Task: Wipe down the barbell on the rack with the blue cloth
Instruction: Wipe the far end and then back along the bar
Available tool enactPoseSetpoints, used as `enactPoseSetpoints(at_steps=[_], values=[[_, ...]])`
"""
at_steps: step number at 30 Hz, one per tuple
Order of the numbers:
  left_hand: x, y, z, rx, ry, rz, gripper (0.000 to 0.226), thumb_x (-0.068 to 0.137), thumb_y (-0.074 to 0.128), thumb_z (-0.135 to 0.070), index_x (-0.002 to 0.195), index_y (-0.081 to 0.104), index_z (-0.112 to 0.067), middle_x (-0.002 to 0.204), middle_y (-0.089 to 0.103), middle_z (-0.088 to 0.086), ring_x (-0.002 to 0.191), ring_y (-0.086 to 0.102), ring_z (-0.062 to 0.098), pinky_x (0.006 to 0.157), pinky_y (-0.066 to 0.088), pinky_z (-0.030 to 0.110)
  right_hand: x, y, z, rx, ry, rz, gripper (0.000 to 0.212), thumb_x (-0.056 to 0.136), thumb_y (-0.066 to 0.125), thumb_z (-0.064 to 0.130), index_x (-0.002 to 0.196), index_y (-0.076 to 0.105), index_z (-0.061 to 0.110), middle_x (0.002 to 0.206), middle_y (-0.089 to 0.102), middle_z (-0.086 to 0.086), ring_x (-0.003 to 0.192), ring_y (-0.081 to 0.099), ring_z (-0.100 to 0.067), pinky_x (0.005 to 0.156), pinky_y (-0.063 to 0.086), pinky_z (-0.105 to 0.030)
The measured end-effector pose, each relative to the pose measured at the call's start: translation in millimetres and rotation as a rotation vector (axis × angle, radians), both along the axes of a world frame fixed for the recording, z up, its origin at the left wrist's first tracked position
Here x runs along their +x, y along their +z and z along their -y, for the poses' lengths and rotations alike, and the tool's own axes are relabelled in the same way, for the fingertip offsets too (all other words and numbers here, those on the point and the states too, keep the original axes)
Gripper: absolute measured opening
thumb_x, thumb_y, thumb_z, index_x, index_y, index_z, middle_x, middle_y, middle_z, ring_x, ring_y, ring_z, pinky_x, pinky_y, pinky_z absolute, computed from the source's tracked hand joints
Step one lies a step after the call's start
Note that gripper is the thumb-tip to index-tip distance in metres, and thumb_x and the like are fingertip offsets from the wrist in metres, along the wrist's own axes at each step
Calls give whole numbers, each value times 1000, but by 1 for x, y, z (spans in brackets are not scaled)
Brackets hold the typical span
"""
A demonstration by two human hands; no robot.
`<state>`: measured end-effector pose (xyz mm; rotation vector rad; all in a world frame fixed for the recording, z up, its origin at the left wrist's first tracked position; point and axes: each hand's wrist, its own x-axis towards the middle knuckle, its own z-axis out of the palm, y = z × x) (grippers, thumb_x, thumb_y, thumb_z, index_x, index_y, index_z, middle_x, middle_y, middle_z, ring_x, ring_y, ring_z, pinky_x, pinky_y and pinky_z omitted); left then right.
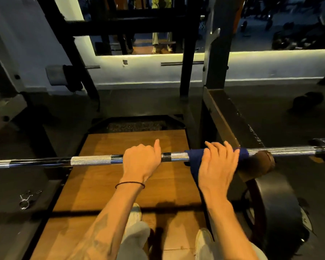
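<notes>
Setting: dim gym, wooden platform under the rack.
Barbell: lies level across the rack.
Left hand: wrapped round the bare shaft.
Right hand: clasps blue cloth round the shaft.
Risk: loose cloth tail hanging below may slip off during strokes.

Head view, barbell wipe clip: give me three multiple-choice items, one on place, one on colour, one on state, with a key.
1. Where is the cloth on the barbell?
A. under the right hand
B. under the left hand
C. at the bar's far left end

2. What colour is the cloth?
A. red
B. blue
C. white

3. What is the left hand doing?
A. hanging free
B. holding a plate
C. gripping the bare bar

Key: A, the right hand holds the cloth around the barbell; B, it is dark blue; C, the left hand curls round bare steel.
</notes>
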<state>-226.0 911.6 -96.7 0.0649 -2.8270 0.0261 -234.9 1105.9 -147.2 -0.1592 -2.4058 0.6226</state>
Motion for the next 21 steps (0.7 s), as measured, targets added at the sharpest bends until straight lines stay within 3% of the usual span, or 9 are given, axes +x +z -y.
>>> enactPoseSetpoints(at_steps=[1,3,6,8,11,13,15,18,21], values=[[0,-5,-2,-1,22,-71,63,105,17,-41,77,68,-16,57,50,-5,49,47,17,52,30,29,2,1,16,-76,-41,7,41,101,36,30,124,66,13,129,63,-7,140,40,-30,123,4,-46],[1,-16,-3,24,-14,-241,61,106,20,-39,59,55,-21,52,39,-9,45,36,14,53,26,30,11,3,50,-90,55,9,39,103,38,30,131,61,15,134,59,-3,143,37,-27,125,3,-44],[6,-35,4,68,-91,-312,42,107,30,-34,72,52,-22,64,43,-5,59,39,18,62,22,33,22,0,51,227,418,5,42,105,37,33,139,54,17,135,59,-3,133,48,-24,120,24,-44],[11,-42,4,189,-105,-359,36,106,32,-33,82,56,-20,73,47,-2,67,43,21,67,27,35,13,5,14,310,522,-31,41,104,42,34,137,57,16,129,60,-4,120,53,-23,110,32,-39],[20,-53,-6,334,-90,-374,37,105,30,-35,103,60,-14,95,56,2,90,50,22,87,38,37,-2,14,-38,109,277,-62,32,101,47,32,118,67,13,108,64,-5,104,58,-25,106,33,-40],[25,-60,-9,356,-104,-395,37,106,33,-32,115,59,-8,109,57,8,105,51,25,103,37,41,-5,9,-37,37,64,-33,34,100,44,31,115,68,12,110,65,-7,111,57,-29,115,24,-45],[29,-65,-11,418,-115,-440,30,105,42,-25,121,58,-5,116,57,10,114,52,27,109,35,47,-1,5,-8,20,-4,23,40,101,40,35,123,65,13,121,64,-7,126,51,-30,121,14,-47],[36,-70,-14,489,-124,-490,31,98,57,-13,127,58,-2,125,59,11,124,53,28,110,35,53,18,1,29,197,287,19,41,103,38,34,135,58,17,132,59,-3,132,47,-25,122,19,-48],[44,-71,-11,496,-155,-480,40,95,58,-6,134,55,-3,136,56,11,136,45,25,115,32,51,10,11,4,372,557,-34,39,103,43,34,134,58,16,125,60,-3,116,55,-25,109,33,-42]])
